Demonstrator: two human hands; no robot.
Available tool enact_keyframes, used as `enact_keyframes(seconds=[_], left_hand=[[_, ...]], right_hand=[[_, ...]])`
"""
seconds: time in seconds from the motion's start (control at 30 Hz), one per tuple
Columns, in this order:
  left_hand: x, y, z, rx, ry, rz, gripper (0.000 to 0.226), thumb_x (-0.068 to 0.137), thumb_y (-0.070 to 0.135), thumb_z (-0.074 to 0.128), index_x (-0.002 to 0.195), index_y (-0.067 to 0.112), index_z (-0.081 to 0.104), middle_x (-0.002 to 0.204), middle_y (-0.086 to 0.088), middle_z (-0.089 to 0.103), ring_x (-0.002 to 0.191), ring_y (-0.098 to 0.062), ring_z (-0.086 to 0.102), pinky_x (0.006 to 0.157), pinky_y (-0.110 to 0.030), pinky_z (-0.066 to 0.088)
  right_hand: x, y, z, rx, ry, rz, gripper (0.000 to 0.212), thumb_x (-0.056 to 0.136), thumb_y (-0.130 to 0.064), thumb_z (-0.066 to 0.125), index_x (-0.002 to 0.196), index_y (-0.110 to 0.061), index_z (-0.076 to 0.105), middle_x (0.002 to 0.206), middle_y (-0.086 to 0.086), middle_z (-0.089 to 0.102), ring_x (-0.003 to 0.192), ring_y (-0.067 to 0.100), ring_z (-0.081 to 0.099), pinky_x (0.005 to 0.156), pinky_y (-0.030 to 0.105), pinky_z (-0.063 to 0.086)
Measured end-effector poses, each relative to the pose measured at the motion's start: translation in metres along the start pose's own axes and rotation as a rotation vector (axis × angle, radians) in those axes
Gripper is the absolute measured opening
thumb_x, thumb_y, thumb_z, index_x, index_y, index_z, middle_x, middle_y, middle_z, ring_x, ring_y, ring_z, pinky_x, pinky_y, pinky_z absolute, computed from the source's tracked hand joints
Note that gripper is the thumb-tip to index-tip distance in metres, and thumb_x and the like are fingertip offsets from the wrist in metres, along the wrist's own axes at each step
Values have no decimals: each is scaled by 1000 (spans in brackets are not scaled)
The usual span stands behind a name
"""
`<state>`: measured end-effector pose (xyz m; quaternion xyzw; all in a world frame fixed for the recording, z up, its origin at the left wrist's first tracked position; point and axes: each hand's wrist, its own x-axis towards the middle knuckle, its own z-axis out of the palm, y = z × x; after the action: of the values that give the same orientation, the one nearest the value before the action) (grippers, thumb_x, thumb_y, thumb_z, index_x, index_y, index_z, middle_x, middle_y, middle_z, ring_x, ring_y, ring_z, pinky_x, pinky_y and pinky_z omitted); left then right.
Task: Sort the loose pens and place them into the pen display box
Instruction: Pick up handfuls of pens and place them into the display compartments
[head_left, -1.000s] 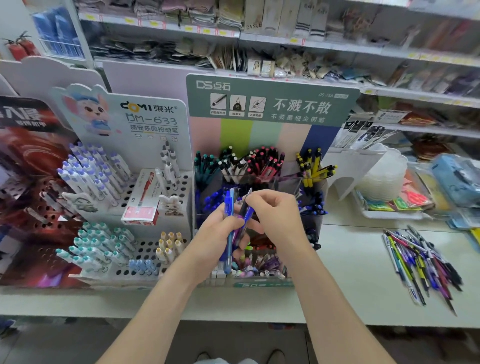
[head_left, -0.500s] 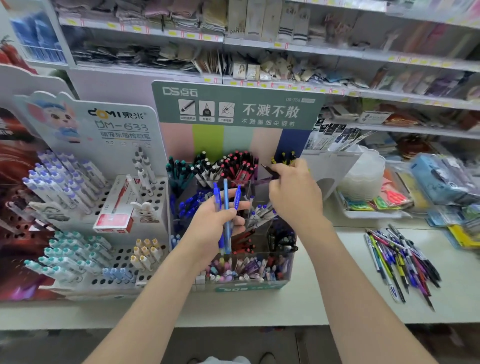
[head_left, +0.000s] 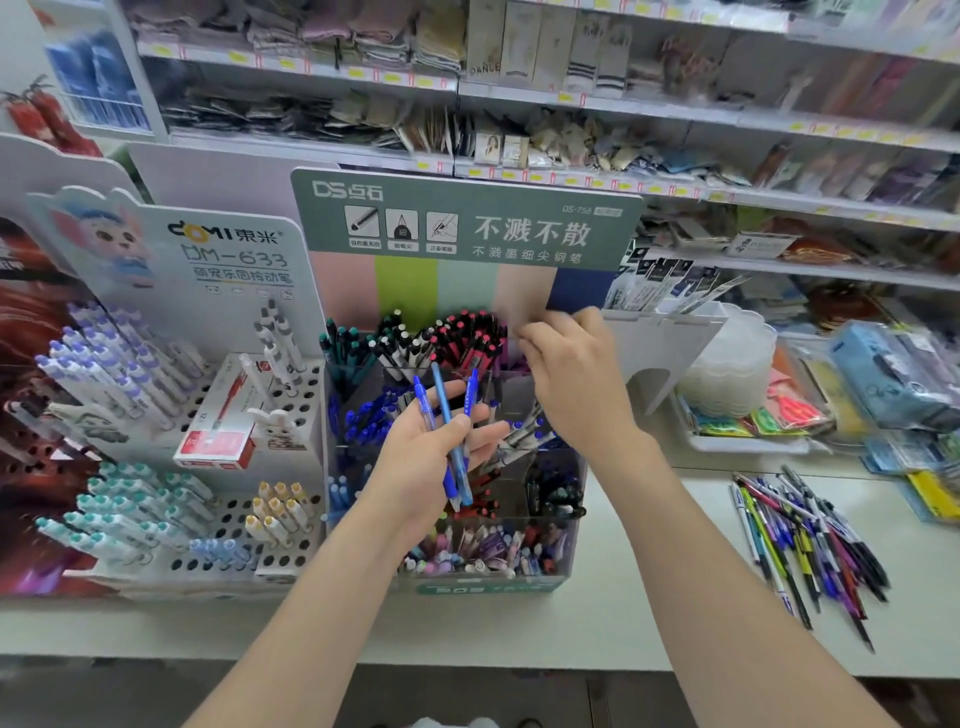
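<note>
The pen display box (head_left: 488, 584) stands on the counter, its clear compartments full of pens sorted by colour. My left hand (head_left: 421, 462) hovers in front of its middle row and grips three blue pens (head_left: 442, 397), tips down. My right hand (head_left: 571, 384) reaches over the back right compartment with its fingers curled downward. The hand hides that compartment and whatever it may hold. The loose pens (head_left: 810, 540) lie in a mixed pile on the counter at the right.
A white pen rack (head_left: 291, 405) with a red box (head_left: 218, 441) stands to the left of the display box. A stack of clear plastic tubs (head_left: 732, 364) and packaged goods sit at the right. Shelves rise behind. The white counter (head_left: 623, 613) ends at a front edge.
My right hand left the bunch with a dark pen and moved up and back to the rear right compartment. My left hand kept three blue pens and stayed in place.
</note>
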<state>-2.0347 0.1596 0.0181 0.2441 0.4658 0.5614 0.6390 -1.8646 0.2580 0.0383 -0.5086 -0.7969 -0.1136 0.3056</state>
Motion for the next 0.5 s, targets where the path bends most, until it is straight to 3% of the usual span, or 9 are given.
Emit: enact_keyframes(seconds=[0.07, 0.13, 0.23, 0.3, 0.4, 0.5], left_hand=[[-1, -1, 1, 1, -13, 2, 35, 111, -2, 47, 137, 16, 61, 126, -20, 73, 107, -37, 77, 99, -53, 60], [-3, -1, 2, 9, -50, 0, 37, 111, 0, 47, 141, 17, 60, 127, -19, 73, 104, -34, 75, 94, -50, 62], [-8, -1, 2, 92, -148, 12, 38, 111, 2, 48, 142, 18, 62, 129, -24, 70, 103, -36, 63, 84, -42, 62], [-14, -2, -1, 161, -190, 23, 39, 111, 3, 48, 142, 21, 62, 127, -21, 73, 101, -32, 61, 82, -37, 61], [-22, -3, -3, 265, -196, 56, 38, 113, 4, 43, 143, 23, 59, 127, -13, 75, 102, -21, 74, 89, -40, 61], [-24, -7, -7, 453, -46, 136, 32, 114, 9, 41, 134, 30, 54, 111, -5, 77, 90, -20, 77, 90, -47, 64]], right_hand=[[-15, -11, -5, 51, 109, 25, 18, 105, -18, 61, 113, -17, 76, 117, 8, 66, 100, 31, 50, 91, 40, 46], [-33, -31, -12, 253, 128, 114, 13, 101, -19, 67, 109, -18, 77, 107, 2, 63, 100, 26, 53, 90, 38, 47], [-56, -59, -16, 617, -123, 403, 13, 96, -35, 72, 107, -29, 77, 91, -9, 68, 87, 13, 65, 80, 41, 56], [-65, -68, -16, 793, -203, 585, 14, 95, -40, 72, 107, -35, 77, 83, -7, 74, 78, 14, 72, 74, 44, 62], [-67, -74, -17, 946, -109, 713, 8, 100, -30, 68, 100, -32, 76, 81, -6, 76, 73, 18, 74, 71, 49, 64], [-64, -75, -22, 919, 39, 641, 7, 107, -28, 62, 106, -26, 69, 80, -5, 72, 74, 16, 70, 75, 43, 60]])
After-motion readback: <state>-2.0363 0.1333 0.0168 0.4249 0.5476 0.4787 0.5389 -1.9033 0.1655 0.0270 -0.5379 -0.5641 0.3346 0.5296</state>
